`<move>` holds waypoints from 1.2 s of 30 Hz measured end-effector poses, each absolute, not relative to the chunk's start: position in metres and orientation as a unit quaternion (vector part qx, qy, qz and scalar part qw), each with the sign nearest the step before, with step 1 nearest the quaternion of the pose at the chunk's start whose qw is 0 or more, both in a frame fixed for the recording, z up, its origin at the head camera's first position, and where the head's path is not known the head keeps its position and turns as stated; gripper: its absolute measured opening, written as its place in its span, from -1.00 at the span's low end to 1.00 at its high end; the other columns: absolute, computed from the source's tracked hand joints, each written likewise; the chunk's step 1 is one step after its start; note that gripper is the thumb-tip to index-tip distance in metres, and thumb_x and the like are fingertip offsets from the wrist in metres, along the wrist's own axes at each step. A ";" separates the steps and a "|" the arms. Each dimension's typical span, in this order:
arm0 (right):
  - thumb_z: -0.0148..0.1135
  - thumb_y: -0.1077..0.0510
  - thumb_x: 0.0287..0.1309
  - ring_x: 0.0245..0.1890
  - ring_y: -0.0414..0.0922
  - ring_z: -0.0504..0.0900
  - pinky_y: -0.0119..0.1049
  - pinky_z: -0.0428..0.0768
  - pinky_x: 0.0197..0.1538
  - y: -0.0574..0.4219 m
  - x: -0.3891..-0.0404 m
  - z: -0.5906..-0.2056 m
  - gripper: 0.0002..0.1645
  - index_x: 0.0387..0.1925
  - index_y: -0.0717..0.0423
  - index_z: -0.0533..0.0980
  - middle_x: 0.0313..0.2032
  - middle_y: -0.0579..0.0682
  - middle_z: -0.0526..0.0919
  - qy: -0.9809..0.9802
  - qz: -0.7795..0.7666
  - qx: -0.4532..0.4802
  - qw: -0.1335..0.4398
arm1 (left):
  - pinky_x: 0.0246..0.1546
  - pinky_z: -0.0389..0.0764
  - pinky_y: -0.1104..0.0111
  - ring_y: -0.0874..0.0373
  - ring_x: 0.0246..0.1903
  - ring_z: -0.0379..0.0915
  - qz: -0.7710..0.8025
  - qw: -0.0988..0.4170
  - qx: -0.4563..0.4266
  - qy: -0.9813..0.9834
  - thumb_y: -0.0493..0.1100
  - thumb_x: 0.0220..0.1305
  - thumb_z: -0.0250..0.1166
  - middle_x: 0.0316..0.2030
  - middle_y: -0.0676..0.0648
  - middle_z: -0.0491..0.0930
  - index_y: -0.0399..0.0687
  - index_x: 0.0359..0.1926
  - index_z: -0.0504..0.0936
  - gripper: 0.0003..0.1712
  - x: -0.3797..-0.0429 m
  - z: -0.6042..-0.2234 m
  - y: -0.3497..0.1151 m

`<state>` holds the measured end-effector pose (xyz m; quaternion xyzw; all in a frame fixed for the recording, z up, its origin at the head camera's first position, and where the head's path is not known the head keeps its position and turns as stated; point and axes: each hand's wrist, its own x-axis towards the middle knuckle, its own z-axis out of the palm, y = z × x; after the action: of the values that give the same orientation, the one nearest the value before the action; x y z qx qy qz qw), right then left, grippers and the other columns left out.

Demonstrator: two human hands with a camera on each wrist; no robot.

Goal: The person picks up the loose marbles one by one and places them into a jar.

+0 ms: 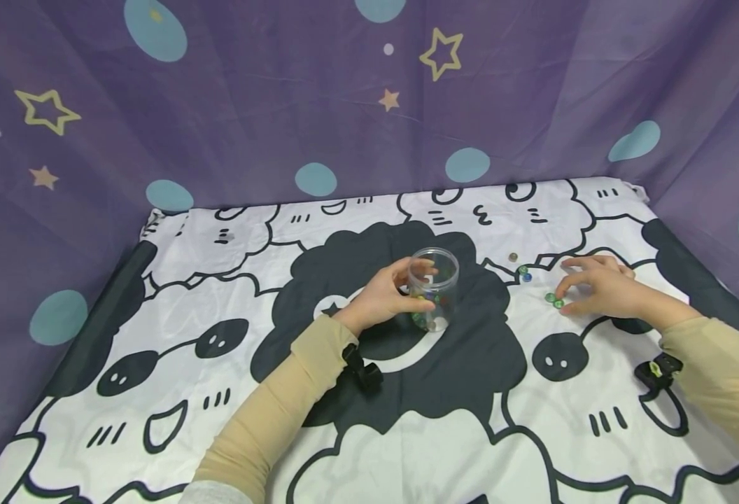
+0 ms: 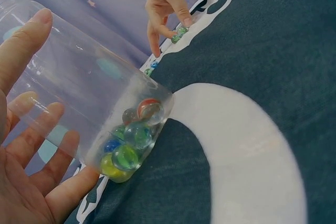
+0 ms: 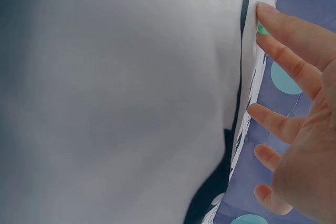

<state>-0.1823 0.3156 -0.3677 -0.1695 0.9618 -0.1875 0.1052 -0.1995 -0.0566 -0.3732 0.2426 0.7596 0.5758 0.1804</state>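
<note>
My left hand (image 1: 382, 297) grips a clear plastic jar (image 1: 443, 285) from its left side, thumb on the near wall and fingers round the far side. The jar has no lid on it and stands on the dark patch of the cloth. Several glass marbles (image 2: 137, 135), green, blue, yellow and red-striped, lie at its bottom. Off to the right, my right hand (image 1: 605, 288) reaches down to two green marbles (image 1: 550, 297) lying side by side. Thumb and index finger pinch the nearer green marble (image 3: 262, 29), while the other fingers spread away from it.
Beyond the right hand's marbles lie a blue marble (image 1: 527, 278), a green marble (image 1: 523, 269) touching it, and a brownish marble (image 1: 513, 257) farther back. A black-and-white cartoon cloth (image 1: 407, 455) covers the table. Purple curtain (image 1: 250, 105) hangs behind and at both sides.
</note>
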 end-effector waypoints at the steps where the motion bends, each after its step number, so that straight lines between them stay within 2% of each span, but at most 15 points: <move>1: 0.47 0.04 -0.14 0.15 0.49 -0.04 0.43 -0.05 -0.06 0.316 -0.182 -0.368 -0.80 -0.40 -0.08 0.64 0.21 0.43 0.23 0.962 -0.187 -0.170 0.104 | 0.11 0.40 0.10 0.01 0.16 0.36 0.575 0.181 0.242 0.760 -0.33 0.05 0.42 0.20 -0.12 0.46 -0.07 0.22 0.41 -0.32 -0.199 -0.373 -0.057; 19: 0.48 0.08 -0.14 0.16 0.50 -0.04 0.44 -0.09 -0.07 0.314 -0.182 -0.363 -0.82 -0.42 -0.05 0.64 0.21 0.44 0.24 0.963 -0.190 -0.168 0.094 | 0.09 0.42 0.16 0.00 0.16 0.36 0.574 0.180 0.242 0.761 -0.33 0.06 0.42 0.20 -0.12 0.46 -0.08 0.22 0.41 -0.33 -0.199 -0.371 -0.057; 30: 0.47 0.05 -0.11 0.18 0.51 -0.06 0.40 -0.08 -0.06 0.316 -0.182 -0.362 -0.80 -0.38 -0.03 0.66 0.22 0.41 0.23 0.964 -0.189 -0.163 0.089 | -0.03 0.45 0.30 0.02 0.14 0.38 0.576 0.178 0.247 0.758 -0.34 0.06 0.41 0.19 -0.12 0.47 -0.09 0.22 0.41 -0.33 -0.199 -0.372 -0.056; 36: 0.45 0.03 -0.07 0.19 0.52 -0.08 0.41 -0.07 -0.06 0.318 -0.182 -0.360 -0.80 -0.36 -0.02 0.66 0.23 0.40 0.21 0.966 -0.187 -0.157 0.091 | -0.06 0.46 0.31 0.03 0.13 0.38 0.575 0.178 0.245 0.760 -0.33 0.06 0.41 0.18 -0.10 0.47 -0.07 0.21 0.41 -0.33 -0.199 -0.372 -0.056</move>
<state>-0.1820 0.3181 -0.3605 -0.1567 0.9655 -0.1866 0.0914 -0.1987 -0.0563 -0.3720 0.2454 0.7599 0.5751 0.1777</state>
